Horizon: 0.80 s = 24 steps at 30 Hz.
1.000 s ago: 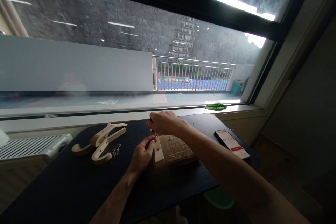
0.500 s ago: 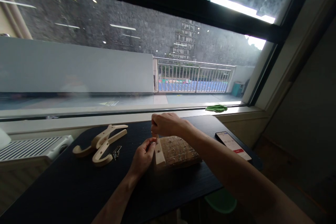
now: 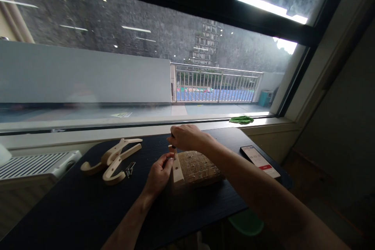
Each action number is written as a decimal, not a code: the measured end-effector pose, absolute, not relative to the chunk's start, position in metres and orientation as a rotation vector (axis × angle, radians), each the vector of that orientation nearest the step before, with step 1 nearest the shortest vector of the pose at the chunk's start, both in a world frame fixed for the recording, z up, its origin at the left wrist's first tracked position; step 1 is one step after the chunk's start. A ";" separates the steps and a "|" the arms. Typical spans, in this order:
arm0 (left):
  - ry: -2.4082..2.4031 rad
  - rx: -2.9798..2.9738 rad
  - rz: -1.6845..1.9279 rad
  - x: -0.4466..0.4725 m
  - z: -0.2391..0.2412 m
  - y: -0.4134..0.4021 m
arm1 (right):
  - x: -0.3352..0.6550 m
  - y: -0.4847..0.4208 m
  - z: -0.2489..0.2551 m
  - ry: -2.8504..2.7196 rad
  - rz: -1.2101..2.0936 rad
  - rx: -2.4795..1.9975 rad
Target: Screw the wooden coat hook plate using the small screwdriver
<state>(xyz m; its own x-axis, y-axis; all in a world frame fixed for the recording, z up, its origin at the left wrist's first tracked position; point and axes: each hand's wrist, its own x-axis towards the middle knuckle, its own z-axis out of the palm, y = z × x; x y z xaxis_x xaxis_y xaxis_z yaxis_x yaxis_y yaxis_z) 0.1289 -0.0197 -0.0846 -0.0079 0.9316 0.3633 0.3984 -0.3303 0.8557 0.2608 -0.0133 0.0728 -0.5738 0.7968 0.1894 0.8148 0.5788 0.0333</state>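
Note:
My right hand [image 3: 187,136] is closed around a screwdriver [image 3: 173,145], only partly visible below the fist. It points down at a hole in a pale wooden bar [image 3: 178,174]. This bar runs along the left side of a brown, woven-looking panel [image 3: 199,167] with small shiny spots on it. My left hand [image 3: 159,172] pinches the bar's edge, thumb and fingertips close to the screwdriver's tip; whether a screw is there is too small to tell. To the left, curved wooden pieces [image 3: 114,174] lie beside several screws [image 3: 129,169].
A phone [image 3: 259,160] showing a timer lies on the right of the dark table [image 3: 96,211]. A green cloth [image 3: 241,120] rests on the windowsill. A radiator [image 3: 41,166] stands at the left, and a green stool [image 3: 246,222] is below the table's front edge.
My right fist has turned slightly, and more of the screwdriver's dark handle shows. My left hand and the wooden bar stay nearly in place.

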 end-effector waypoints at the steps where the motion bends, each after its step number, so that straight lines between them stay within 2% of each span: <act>1: 1.373 1.751 1.328 0.129 -0.085 -0.020 | 0.261 -0.013 0.072 -2.650 -0.193 -1.360; 24: 1.360 1.768 1.330 0.129 -0.086 -0.019 | 0.263 -0.014 0.074 -2.691 -0.145 -1.316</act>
